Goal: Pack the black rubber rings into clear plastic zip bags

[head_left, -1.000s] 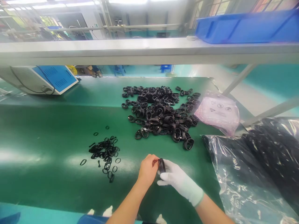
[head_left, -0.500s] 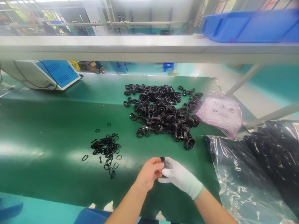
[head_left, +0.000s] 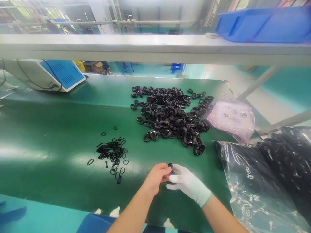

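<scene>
Near the front edge of the green table, my bare left hand (head_left: pixel 157 177) and my white-gloved right hand (head_left: pixel 186 182) meet around a small coiled black cable (head_left: pixel 171 168). My left thumb and fingers pinch it from the left. The gloved fingers close on it from the right and hide part of it. Beyond my hands lies a large heap of coiled black cables (head_left: pixel 167 113). To the left is a smaller pile of thin black rubber bands (head_left: pixel 113 150), with several loose ones around it.
Clear plastic bags (head_left: pixel 247 181) of black items fill the right side. Behind them lies a pink plastic bag (head_left: pixel 233 118) with printed symbols. A grey and blue machine (head_left: pixel 60 76) stands back left. A shelf (head_left: pixel 121 48) crosses above, bearing a blue bin (head_left: pixel 264 26).
Both hands stay together on the coiled cable, which has turned slightly between the fingers. The whole view has shifted a little.
</scene>
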Available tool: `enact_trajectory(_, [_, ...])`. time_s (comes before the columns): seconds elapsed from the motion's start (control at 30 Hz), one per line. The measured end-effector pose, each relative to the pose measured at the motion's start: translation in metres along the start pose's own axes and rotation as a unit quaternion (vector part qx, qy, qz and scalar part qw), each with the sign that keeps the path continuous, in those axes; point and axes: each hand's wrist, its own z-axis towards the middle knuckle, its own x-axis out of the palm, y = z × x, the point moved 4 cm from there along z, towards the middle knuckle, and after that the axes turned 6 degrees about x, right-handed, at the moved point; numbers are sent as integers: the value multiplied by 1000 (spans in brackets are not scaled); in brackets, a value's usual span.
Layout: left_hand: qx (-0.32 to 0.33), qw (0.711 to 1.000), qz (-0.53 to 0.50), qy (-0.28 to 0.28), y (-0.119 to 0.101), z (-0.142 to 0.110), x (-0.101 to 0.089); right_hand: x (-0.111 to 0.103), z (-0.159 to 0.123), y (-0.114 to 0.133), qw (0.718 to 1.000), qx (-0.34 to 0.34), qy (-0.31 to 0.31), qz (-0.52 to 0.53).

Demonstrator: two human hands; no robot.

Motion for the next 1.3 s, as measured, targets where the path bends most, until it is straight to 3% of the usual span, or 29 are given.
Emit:
enact_trajectory(0.1, [56,989,125,-47,-10,-2,-11,1,-2,-3,998,-7,35,51])
enact_trajectory(0.2, [184,947,251,-79,-18,-3,-13,1,-2,-6,997,-3,49,63])
enact_trajectory(0.3, [276,913,296,-54,-16,-2,-8,5,-2,-7,997,2,59,56])
enact_trajectory(0.4, [313,893,314,-79,-16,0,-8,13,-2,-4,993,-1,86,76])
enact_trajectory(0.57, [312,891,319,-84,-19,6,-7,16,-5,0,993,-22,86,73])
enact_trajectory(0.7, [236,940,235,-72,-20,6,-10,6,-4,0,997,-29,34,65])
enact_trajectory(0.8, [163,971,166,-61,-20,1,-13,2,-3,1,996,-33,30,71])
enact_trajectory(0.93, [160,966,193,-57,-23,-2,-14,-2,-2,0,998,-32,16,54])
enact_trajectory(1.07, [239,913,330,-3,-26,11,-7,-2,3,-3,999,-45,-11,-11])
enact_trajectory(1.13, [247,885,395,18,-27,23,-3,-5,7,-4,995,-37,-29,-83])
enact_trajectory(1.2, [217,848,483,22,-27,36,-2,-23,8,-2,970,-21,-127,-205])
enact_trajectory(1.3, [141,757,637,16,-28,54,-3,-67,-3,21,874,-33,-344,-342])
